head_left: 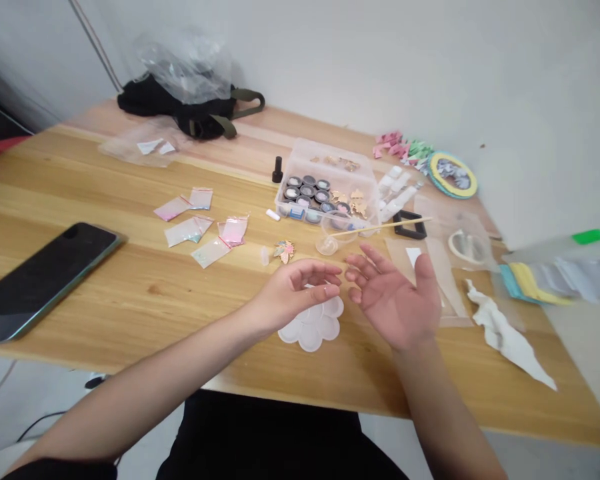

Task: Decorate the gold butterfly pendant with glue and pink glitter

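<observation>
My left hand hovers over a white flower-shaped palette, fingers loosely curved with nothing between them. To its right my right hand is turned palm up, fingers spread, and holds nothing. The hands are apart from each other. Just beyond my left hand lies a small gold charm with coloured parts, beside a small clear piece. A clear plastic cup with a thin wooden stick across it stands beyond the gap between my hands.
A clear box of small round pots and gold charms stands behind the cup. A black bottle is left of it. Small powder bags and a phone lie left. Crumpled tissue and a black frame lie right.
</observation>
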Demonstrator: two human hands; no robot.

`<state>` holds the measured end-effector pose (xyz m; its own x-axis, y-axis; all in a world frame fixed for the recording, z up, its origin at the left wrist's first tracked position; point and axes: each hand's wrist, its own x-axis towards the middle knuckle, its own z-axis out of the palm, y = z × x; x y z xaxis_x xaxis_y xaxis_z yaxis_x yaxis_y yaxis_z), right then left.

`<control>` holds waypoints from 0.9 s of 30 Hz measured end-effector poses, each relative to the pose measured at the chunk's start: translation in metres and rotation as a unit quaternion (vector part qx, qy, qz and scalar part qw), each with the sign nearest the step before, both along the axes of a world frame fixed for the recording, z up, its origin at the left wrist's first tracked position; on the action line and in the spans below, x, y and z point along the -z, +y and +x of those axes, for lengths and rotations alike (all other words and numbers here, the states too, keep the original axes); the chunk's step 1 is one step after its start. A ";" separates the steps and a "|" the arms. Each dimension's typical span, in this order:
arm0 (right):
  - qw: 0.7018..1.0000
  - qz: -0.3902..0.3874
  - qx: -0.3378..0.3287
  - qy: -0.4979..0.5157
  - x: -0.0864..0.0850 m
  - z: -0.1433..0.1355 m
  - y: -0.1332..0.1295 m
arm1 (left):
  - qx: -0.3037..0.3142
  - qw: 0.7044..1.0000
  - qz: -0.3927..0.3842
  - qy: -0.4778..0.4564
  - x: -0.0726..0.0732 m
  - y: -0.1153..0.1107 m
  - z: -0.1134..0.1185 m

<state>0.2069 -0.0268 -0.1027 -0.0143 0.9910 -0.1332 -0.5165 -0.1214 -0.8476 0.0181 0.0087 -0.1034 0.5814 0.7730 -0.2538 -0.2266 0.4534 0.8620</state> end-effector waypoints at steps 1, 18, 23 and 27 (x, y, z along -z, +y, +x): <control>0.999 0.005 0.039 -0.014 -0.001 0.003 0.000 | 0.003 1.000 0.002 0.002 0.000 0.000 -0.001; 0.797 -0.017 0.479 -0.369 -0.031 0.060 -0.071 | 0.021 0.998 0.055 0.025 0.003 -0.003 -0.002; 0.678 -0.117 0.587 -0.426 -0.022 0.095 -0.099 | 0.019 0.998 0.047 0.034 0.001 -0.004 -0.003; 0.697 -0.163 0.549 -0.432 -0.017 0.095 -0.108 | 0.022 0.999 0.030 0.032 -0.003 -0.006 -0.003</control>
